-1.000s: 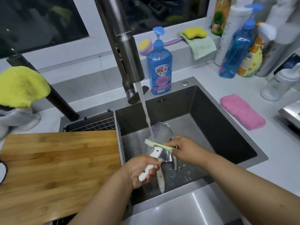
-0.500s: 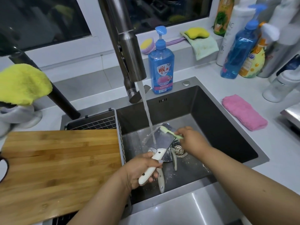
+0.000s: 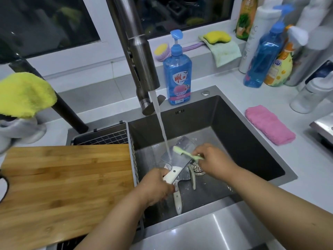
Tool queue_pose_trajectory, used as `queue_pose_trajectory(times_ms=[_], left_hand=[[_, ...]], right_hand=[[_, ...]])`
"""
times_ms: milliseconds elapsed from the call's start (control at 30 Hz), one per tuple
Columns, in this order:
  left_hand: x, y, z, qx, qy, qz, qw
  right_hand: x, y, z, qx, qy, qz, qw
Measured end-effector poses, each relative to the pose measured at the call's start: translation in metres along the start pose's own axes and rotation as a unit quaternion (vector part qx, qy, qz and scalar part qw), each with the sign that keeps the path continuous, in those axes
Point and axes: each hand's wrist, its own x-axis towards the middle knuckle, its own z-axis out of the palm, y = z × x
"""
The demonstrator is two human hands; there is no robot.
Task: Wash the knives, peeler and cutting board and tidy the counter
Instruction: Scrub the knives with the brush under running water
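Observation:
My left hand (image 3: 156, 184) grips the white handle of a broad cleaver (image 3: 177, 156), holding its blade flat over the sink (image 3: 252, 150) under the running water. My right hand (image 3: 212, 159) holds a pale green brush (image 3: 186, 153) across the blade. Below the cleaver, on the sink floor, lie a second white-handled knife (image 3: 177, 199) and a slim pale utensil (image 3: 193, 178), likely the peeler. The bamboo cutting board (image 3: 59, 192) rests on the rack left of the sink.
The steel faucet (image 3: 142, 60) pours a stream onto the cleaver. A blue soap bottle (image 3: 177, 73) stands behind the sink. A pink cloth (image 3: 269, 124) lies on the right counter. Bottles (image 3: 264, 56) crowd the back right. A yellow cloth (image 3: 23, 94) hangs at left.
The brush has travelled along the cleaver blade, from near the handle out towards the tip and back to mid-blade. My left hand keeps its grip on the handle.

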Motion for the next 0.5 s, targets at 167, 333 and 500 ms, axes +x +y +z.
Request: queue_pose_trajectory(times_ms=[167, 333, 500], left_hand=[[0.002, 0.000, 0.005, 0.038, 0.038, 0.007, 0.999], [0.002, -0.001, 0.005, 0.040, 0.060, 0.007, 0.997], [0.001, 0.002, 0.005, 0.033, 0.067, 0.007, 0.997]], right_hand=[[0.001, -0.005, 0.004, -0.001, 0.020, 0.014, 1.000], [-0.009, -0.003, -0.005, -0.011, -0.003, 0.012, 1.000], [-0.008, 0.000, -0.006, -0.014, 0.009, 0.029, 0.999]])
